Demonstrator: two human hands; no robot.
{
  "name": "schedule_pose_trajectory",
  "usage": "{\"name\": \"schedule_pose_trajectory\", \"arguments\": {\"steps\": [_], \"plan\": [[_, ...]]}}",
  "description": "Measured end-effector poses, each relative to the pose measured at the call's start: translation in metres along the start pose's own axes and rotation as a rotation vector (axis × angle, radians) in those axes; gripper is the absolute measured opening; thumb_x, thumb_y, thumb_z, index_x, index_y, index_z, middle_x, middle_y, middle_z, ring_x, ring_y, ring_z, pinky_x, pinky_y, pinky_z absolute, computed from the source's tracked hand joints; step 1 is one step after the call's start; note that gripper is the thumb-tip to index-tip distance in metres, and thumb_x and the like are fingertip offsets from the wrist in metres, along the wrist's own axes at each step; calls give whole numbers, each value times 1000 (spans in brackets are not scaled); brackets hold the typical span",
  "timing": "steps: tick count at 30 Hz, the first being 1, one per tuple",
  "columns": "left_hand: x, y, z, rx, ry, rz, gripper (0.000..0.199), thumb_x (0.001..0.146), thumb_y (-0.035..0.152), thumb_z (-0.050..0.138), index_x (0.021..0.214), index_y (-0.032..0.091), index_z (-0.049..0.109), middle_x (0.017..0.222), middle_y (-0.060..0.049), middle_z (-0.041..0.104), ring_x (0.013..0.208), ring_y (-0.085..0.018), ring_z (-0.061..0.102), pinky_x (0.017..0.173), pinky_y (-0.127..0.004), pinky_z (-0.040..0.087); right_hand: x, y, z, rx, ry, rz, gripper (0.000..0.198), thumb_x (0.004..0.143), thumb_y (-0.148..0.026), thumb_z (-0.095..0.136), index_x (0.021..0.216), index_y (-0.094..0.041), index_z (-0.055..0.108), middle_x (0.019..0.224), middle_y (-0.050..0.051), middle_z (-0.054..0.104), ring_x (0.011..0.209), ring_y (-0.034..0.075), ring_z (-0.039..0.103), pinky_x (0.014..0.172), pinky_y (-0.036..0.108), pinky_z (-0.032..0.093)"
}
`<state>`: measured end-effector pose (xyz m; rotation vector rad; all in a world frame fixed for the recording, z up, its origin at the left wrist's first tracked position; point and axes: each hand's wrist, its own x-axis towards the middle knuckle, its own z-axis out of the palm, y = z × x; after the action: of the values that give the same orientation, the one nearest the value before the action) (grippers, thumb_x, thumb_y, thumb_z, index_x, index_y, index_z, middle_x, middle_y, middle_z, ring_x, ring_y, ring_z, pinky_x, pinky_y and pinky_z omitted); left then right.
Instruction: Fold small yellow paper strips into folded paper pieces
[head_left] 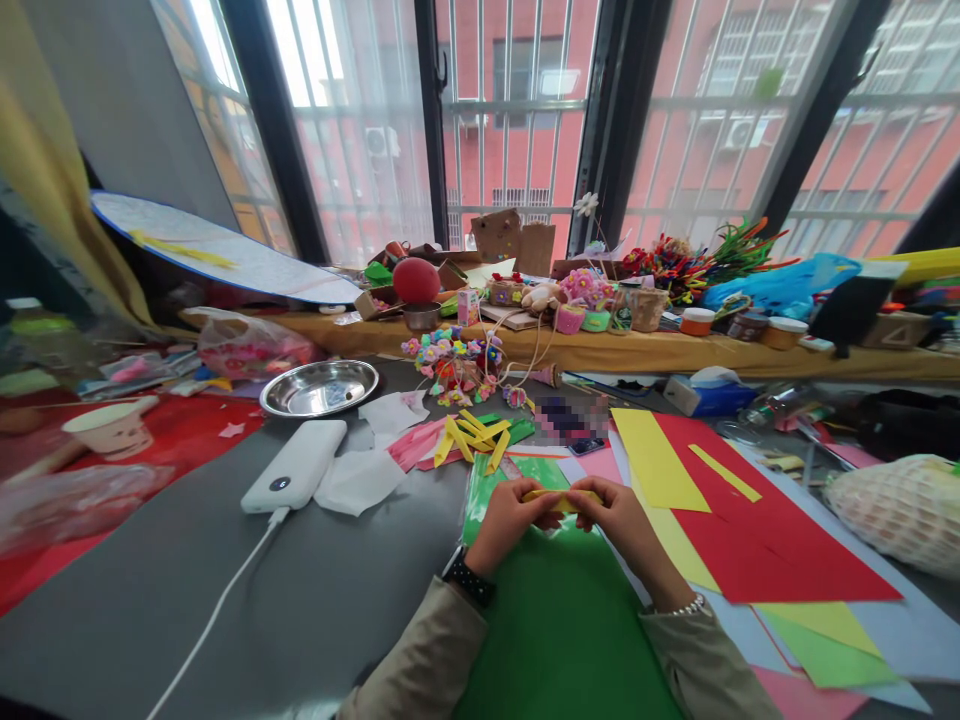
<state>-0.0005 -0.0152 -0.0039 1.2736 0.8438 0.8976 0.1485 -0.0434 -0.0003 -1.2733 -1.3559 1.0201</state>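
Note:
My left hand (514,520) and my right hand (611,510) meet above a green sheet (562,620), both closed on one yellow paper strip (559,500). The strip lies level between thumbs and fingers, its ends partly covered by them. Just beyond my left hand sits a loose pile of folded yellow paper strips (472,438), with green and pink paper under and around it. To the right of my right hand, a yellow sheet (660,460) overlaps a large red sheet (780,540), and a single flat yellow strip (724,473) rests on the red.
A white power bank (295,465) with a cable (225,595) lies on the left, near a steel plate (320,389). Pipe-cleaner flowers (457,360) stand at the back, before a crowded window ledge (600,350). A paper cup (112,430) is at far left.

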Motion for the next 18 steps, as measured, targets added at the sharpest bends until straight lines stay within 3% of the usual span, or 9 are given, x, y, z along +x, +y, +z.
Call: {"name": "schedule_pose_trajectory", "arguments": {"steps": [4, 10, 18], "plan": [[1, -1, 1, 45, 14, 31, 29, 58, 40, 59, 61, 12, 55, 54, -4, 61, 52, -16, 59, 51, -25, 46, 0, 2, 0, -37, 6, -19, 29, 62, -43, 55, 69, -15, 58, 46, -3, 54, 41, 10, 49, 43, 21, 38], [2, -3, -1, 274, 67, 235, 23, 61, 35, 58, 70, 14, 62, 67, -4, 62, 60, -15, 57, 55, -22, 44, -1, 2, 0, -110, 3, -54, 26, 64, -41, 54, 64, -15, 57, 45, -2, 53, 40, 11, 50, 41, 20, 38], [2, -5, 1, 168, 102, 148, 20, 57, 33, 61, 63, 15, 63, 59, -3, 62, 56, -17, 58, 54, -25, 47, -2, 0, 2, -114, 26, -40, 27, 62, -43, 54, 61, -16, 59, 41, -2, 54, 36, 11, 49, 39, 20, 39]]}}
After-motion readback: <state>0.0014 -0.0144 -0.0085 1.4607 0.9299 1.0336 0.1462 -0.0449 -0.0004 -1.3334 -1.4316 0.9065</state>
